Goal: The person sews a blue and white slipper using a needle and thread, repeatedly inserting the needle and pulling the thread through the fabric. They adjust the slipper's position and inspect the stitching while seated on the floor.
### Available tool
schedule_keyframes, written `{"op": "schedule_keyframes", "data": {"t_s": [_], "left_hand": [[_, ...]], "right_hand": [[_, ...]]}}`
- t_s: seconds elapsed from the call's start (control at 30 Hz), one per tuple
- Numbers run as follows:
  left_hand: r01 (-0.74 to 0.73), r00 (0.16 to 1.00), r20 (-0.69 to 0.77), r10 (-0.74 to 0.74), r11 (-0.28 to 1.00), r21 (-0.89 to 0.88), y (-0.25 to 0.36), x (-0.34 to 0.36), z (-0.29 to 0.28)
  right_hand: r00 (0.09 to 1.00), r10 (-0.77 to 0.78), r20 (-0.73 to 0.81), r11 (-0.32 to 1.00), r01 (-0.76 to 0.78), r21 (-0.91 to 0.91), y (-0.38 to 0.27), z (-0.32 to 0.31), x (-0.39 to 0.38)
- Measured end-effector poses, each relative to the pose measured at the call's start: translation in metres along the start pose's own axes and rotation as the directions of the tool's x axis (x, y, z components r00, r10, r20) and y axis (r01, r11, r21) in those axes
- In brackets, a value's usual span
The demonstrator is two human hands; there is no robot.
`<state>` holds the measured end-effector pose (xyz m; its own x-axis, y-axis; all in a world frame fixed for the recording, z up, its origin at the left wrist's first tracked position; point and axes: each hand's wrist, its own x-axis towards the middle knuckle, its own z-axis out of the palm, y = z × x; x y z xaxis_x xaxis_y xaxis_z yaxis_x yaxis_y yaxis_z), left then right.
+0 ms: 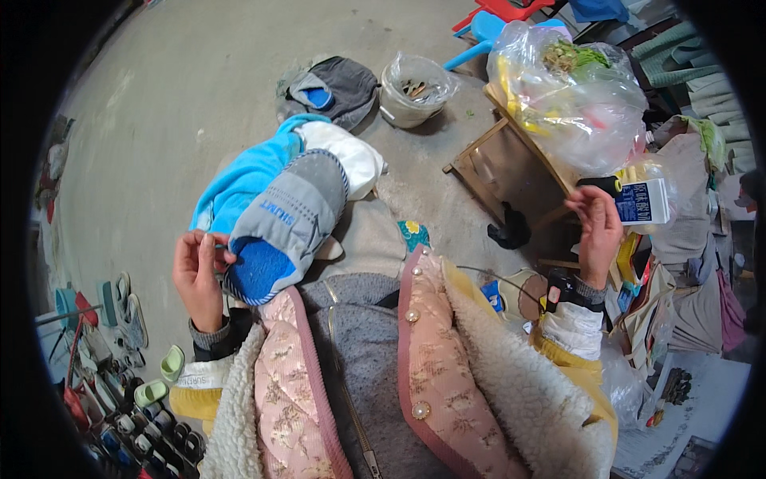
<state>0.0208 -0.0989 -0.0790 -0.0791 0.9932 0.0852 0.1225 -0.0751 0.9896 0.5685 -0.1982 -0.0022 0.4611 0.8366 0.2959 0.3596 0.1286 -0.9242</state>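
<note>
A grey quilted slipper (291, 211) with a blue fleecy inside and striped edging rests over my lap, on top of a bright blue and white cloth (239, 180). At its open end, my left hand (201, 275) is closed, with the fingertips pinching at the slipper's edge. My right hand (598, 231) is raised off to the right, apart from the slipper. Its thumb and fingers are drawn together; anything thin between them is too small to make out. Close by that hand a dark spool with a yellow end (600, 185) lies beside a blue and white carton (643, 201).
A wooden stool (542, 164) carries a large clear plastic bag (570, 104) with greens. Ahead stand a lined white bucket (411, 92) and a dark grey bundle (347, 88) with another slipper (313, 92). Many shoes (144, 435) crowd the lower left; cloths and bags fill the right.
</note>
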Motion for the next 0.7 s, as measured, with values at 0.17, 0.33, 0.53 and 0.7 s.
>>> {"op": "schedule_keyframes", "data": {"t_s": [0.17,0.33,0.53,0.7], "left_hand": [[0.004,1.000,-0.017,-0.004,1.000,-0.020,0.005,-0.002,0.003],[0.047,0.997,-0.055,-0.049,0.998,-0.038,0.001,-0.007,0.000],[0.080,0.996,-0.019,-0.083,0.989,-0.123,-0.008,-0.002,-0.003],[0.090,0.995,-0.028,-0.096,0.981,-0.172,-0.006,-0.003,-0.002]], "right_hand": [[0.295,-0.107,0.950,0.992,-0.035,0.122,-0.069,0.140,-0.006],[-0.121,0.064,0.991,0.968,-0.233,-0.091,-0.069,0.170,0.007],[-0.628,0.481,0.611,0.694,-0.153,-0.704,-0.047,0.113,-0.014],[-0.492,0.547,0.677,0.786,0.025,-0.618,-0.024,0.099,-0.062]]}}
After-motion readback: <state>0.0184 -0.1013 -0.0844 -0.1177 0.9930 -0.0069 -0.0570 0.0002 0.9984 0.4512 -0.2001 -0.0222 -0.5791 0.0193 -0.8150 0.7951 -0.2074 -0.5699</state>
